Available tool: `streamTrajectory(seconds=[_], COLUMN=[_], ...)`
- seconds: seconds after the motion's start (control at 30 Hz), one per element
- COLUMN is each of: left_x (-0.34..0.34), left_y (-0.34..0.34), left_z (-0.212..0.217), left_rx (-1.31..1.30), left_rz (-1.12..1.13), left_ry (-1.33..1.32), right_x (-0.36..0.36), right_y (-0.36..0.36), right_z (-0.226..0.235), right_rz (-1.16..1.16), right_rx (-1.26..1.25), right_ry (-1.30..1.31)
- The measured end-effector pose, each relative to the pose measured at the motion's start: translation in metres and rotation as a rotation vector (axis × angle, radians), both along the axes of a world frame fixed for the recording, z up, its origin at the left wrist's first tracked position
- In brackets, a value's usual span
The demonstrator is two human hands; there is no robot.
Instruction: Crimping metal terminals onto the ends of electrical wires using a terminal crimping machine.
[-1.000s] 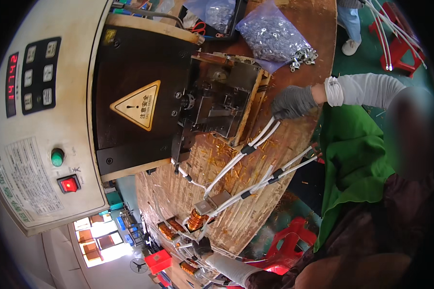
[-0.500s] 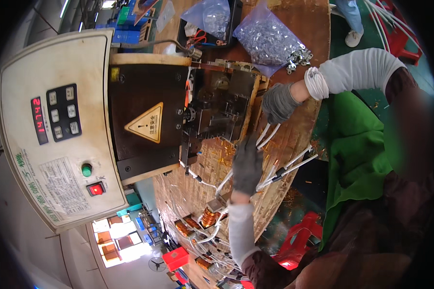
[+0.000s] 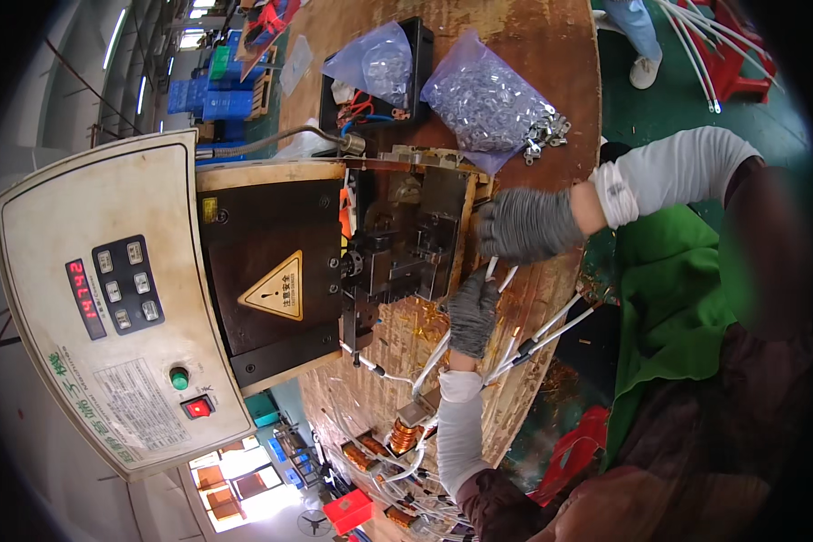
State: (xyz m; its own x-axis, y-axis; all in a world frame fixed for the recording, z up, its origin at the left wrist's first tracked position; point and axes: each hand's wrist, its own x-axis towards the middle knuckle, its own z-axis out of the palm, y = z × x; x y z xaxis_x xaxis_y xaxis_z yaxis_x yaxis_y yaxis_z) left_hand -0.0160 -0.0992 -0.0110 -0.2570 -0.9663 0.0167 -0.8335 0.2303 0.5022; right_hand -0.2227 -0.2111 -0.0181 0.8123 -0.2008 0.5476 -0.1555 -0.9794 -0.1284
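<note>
My left hand (image 3: 472, 316), in a grey glove, is closed around white cables (image 3: 509, 278). Beside it, my right hand (image 3: 531, 224), also grey-gloved, bends its fingers over the upper ends of these cables; its fingertips are partly hidden, near the machine's wooden edge. Both hands are over the wooden bench, in front of the dark press part (image 3: 406, 257) of a crimping machine (image 3: 108, 307). From my left hand the cables run toward a copper-wound coil (image 3: 404, 437). More white cables (image 3: 551, 332) with bare ends lie at the bench edge.
A clear bag of metal terminals (image 3: 486, 99) spills loose pieces near my right forearm. Behind it stands a black tray (image 3: 414, 68) with another bag (image 3: 378, 68) and red-handled pliers (image 3: 359, 104). Copper scraps (image 3: 415, 316) litter the bench. A person in blue trousers (image 3: 637, 27) stands nearby.
The view has shifted, moving the machine lower in the picture. My left hand has moved closer to my right hand. The right hand's fingers now reach further toward the machine.
</note>
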Motion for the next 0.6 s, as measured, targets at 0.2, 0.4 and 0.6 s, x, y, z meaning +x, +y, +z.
streamTrajectory(seconds=[0.2, 0.4, 0.6], left_x=[-0.007, -0.006, -0.018], left_y=[0.0, 0.006, 0.003], left_z=[-0.009, -0.025, -0.009], left_rx=[0.136, 0.224, 0.197], left_rz=[0.008, -0.049, -0.021], left_ry=[0.091, 0.124, 0.148], right_x=[0.012, -0.006, -0.063], right_y=[0.003, -0.011, -0.054], right_z=[-0.033, -0.036, -0.039], right_rz=[0.13, 0.243, 0.017], right_rx=[-0.204, -0.14, -0.031], right_ry=[0.148, 0.253, 0.458])
